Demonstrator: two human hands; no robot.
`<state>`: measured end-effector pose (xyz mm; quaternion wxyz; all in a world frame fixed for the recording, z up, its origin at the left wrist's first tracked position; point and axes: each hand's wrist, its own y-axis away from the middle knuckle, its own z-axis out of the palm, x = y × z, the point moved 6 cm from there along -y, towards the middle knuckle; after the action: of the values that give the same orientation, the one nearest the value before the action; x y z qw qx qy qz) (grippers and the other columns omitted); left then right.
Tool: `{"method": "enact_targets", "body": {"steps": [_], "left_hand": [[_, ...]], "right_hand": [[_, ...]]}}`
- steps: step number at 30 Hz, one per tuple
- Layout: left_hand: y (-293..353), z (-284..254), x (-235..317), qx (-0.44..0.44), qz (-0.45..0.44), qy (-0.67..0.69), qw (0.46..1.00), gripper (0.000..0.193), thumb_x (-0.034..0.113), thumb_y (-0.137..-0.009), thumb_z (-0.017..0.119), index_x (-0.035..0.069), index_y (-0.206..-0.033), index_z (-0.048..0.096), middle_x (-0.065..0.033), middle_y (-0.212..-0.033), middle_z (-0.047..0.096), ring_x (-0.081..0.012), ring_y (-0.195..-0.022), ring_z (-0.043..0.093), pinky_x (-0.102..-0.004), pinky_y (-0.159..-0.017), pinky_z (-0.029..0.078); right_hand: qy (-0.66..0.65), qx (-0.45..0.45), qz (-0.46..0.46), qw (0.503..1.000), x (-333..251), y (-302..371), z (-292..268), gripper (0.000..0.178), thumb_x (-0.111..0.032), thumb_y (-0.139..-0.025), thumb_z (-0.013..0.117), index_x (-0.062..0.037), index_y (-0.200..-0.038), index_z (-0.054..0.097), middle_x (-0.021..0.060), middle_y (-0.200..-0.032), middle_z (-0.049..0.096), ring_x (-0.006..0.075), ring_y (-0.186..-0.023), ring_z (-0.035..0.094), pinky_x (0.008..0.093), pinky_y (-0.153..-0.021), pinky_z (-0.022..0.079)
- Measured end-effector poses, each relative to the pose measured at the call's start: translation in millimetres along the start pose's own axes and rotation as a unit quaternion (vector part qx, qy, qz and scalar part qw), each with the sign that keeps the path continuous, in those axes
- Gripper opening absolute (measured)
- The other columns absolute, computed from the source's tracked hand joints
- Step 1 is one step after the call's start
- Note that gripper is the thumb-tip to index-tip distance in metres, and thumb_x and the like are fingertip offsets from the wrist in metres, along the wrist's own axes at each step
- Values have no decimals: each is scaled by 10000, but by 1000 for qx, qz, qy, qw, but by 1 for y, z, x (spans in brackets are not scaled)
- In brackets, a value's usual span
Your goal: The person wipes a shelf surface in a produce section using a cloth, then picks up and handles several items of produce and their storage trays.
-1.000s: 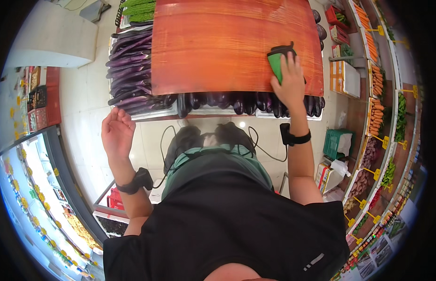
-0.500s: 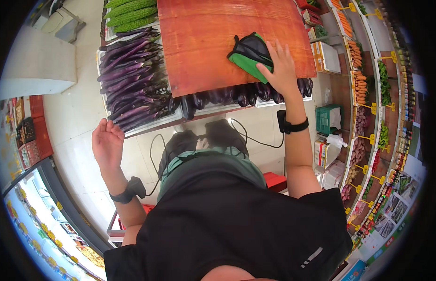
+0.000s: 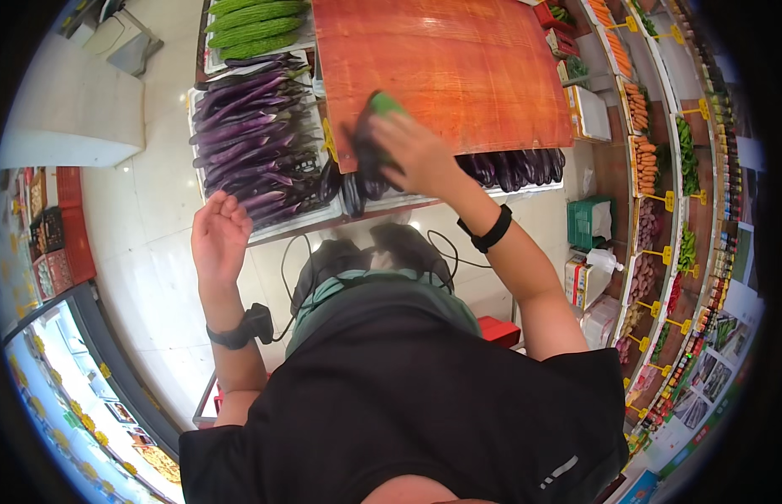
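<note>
A reddish-orange board point(image 3: 458, 59) lies over the vegetable stand. At its near left corner my right hand point(image 3: 416, 155) is on a green-and-black cloth item point(image 3: 378, 105), blurred by motion; the fingers seem to press or grip it, and part of it is hidden under them. The item reaches over the near edge of the board. My left hand point(image 3: 220, 235) is raised at the near left of the stand with loosely curled fingers, holding nothing. Closest to it are long purple eggplants point(image 3: 244, 143) laid in a white tray.
Rounder dark eggplants point(image 3: 509, 170) stick out under the board's near edge. Green bitter melons point(image 3: 255, 25) lie at the far left. Along the right run vegetable shelves with carrots point(image 3: 643, 160), beside a green crate point(image 3: 588, 223). A thin black cable point(image 3: 286, 260) hangs near my legs.
My right hand has swept left and toward me across the board, taking the green-and-black cloth item along. The left hand has shifted slightly right in the picture.
</note>
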<state>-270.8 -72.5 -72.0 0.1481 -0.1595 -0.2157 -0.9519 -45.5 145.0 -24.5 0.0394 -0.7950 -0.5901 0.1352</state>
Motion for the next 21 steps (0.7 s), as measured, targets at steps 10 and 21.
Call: {"method": "enact_targets", "body": {"steps": [10,21], "left_hand": [[13,-3,5,6,24,-7,1000,198,185,-927,442,44,-1005,557,-55,-908,592,-160,-795,532,-284,-726,432],[79,7,-15,103,181,-293,933,248,255,-921,452,30,-991,529,-47,-893,553,-143,-826,500,-267,-781,390]], "right_hand": [[-88,-49,-217,971,18,-64,22,666,-136,-660,761,-15,-1245,468,145,-1351,425,313,-1262,394,384,-1042,354],[-59,-12,-172,983,99,-195,51,386,-246,-746,658,17,-1014,568,183,-1089,552,354,-1051,499,434,-882,413]]}}
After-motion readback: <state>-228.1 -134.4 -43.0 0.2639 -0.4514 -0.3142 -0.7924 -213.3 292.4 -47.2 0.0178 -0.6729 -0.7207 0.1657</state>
